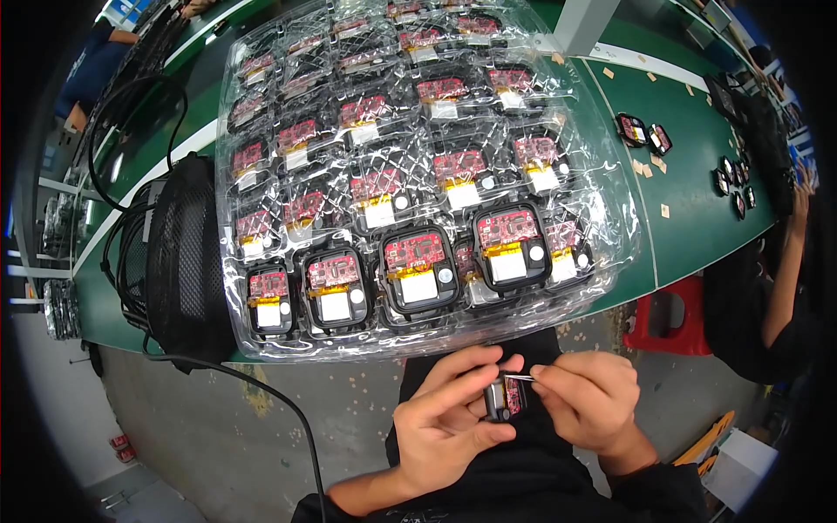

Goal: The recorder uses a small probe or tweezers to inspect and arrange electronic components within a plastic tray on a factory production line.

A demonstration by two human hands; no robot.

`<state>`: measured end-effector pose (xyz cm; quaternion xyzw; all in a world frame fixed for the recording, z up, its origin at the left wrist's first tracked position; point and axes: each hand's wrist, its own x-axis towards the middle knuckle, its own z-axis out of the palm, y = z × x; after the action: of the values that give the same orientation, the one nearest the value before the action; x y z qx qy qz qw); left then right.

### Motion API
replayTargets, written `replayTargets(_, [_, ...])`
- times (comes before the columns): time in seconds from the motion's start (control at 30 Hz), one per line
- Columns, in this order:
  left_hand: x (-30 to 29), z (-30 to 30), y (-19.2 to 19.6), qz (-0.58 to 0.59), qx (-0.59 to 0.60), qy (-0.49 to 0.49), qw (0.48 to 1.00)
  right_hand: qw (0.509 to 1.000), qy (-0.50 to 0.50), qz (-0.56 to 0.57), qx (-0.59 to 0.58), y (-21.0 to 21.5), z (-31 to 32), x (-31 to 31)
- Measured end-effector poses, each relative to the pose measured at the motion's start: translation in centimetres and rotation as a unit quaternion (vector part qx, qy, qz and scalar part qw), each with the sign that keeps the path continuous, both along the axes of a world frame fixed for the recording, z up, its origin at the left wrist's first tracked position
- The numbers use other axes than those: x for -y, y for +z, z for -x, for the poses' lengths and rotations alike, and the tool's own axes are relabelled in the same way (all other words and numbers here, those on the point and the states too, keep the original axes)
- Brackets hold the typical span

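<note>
Below the near edge of the clear plastic tray: one small black-framed unit with a red board, held tilted. Left hand half-curled, thumb and fingers gripping the frame. Right hand nearly closed, thumb and forefinger pinching a thin metal tool, its tip at the unit's upper part; contact cannot be told.

Step in hand, by my reading: fine tool work on the board. Next move would call for a firm left grip and a light, exact tip.

Counts: one unit in hand, one tool. Along the tray's near side, four prominent units; more lie behind, too overlapped for a sure total. Right of the tray, two units together; farther right, a cluster of at least five. One red stool, also right.
</note>
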<state>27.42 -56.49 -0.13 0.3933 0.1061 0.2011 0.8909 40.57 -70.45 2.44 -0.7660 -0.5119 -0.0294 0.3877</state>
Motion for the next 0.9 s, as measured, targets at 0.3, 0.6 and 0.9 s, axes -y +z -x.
replayTargets(0.3, [0.0, -0.6, 1.5, -0.386, 0.072, 0.120, 0.912, 0.980, 0.094, -0.035, -0.170, 2.5, 0.6, 0.1])
replayTargets(0.6, [-0.7, -1.3, 2.2, -0.473, 0.071, 0.183, 0.859, 0.981, -0.076, -0.098, 0.149, 5.9, -3.3, -1.1])
replayTargets(0.9, [-1.2, -0.8, 0.2, -0.511, 0.092, 0.162, 0.839, 0.985, -0.059, 0.035, 0.158, 6.8, -6.4, -3.3])
